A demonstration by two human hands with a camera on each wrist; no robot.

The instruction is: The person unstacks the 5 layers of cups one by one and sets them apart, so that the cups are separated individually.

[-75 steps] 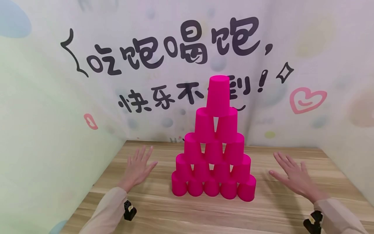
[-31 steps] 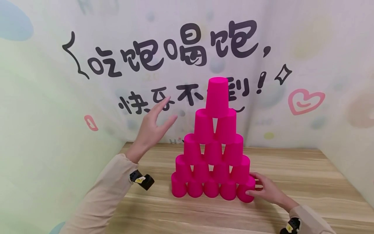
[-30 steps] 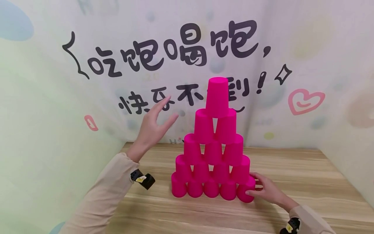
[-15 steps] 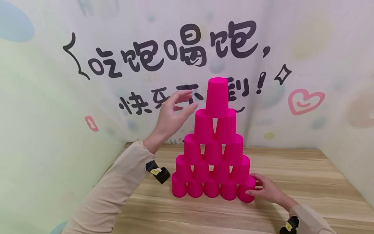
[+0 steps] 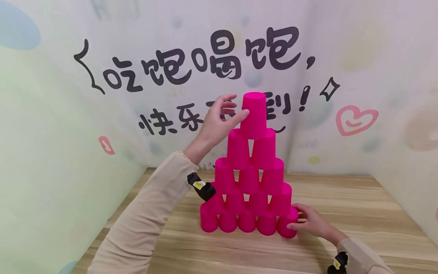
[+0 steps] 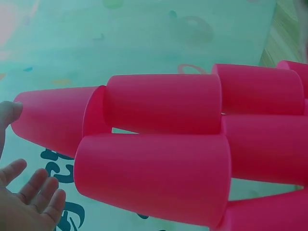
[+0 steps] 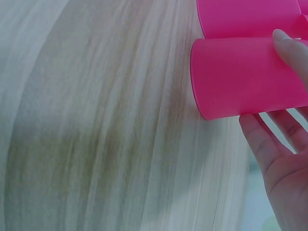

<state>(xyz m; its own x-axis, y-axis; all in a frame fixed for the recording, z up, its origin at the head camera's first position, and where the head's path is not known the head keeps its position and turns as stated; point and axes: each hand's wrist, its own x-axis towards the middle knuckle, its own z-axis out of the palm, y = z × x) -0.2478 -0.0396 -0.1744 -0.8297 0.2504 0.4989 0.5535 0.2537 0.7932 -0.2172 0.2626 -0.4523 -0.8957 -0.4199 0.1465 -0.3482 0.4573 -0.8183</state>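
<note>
- Cups, all bright pink, are stacked upside down as a five-row pyramid (image 5: 248,179) on the wooden desk (image 5: 205,255), five in the bottom row and one at the peak. The stack is set roughly midway between the desk's left and right edges; the front edge is not shown.
- The left hand (image 5: 219,121) has just been brought in to the top cup (image 5: 254,121); half a second ago a gap was seen between them. Contact now appears to be made by the thumb tip alone.
- The other fingers of that hand are spread loosely and are not wrapped round anything, so no hold has been taken on the top cup.
- The right hand (image 5: 316,222) has been kept at the bottom right cup (image 5: 284,220), on the side nearer the desk's right edge. That cup is held lightly between thumb and fingers, parted to about the cup's own width.
- The pyramid has been left undisturbed: every row is seen as before, and no cup has been lifted.
- By this change the stack is touched at both peak and lower corner. The work seems to have been shifted to the top cup, which could be knocked by a careless push.
</note>
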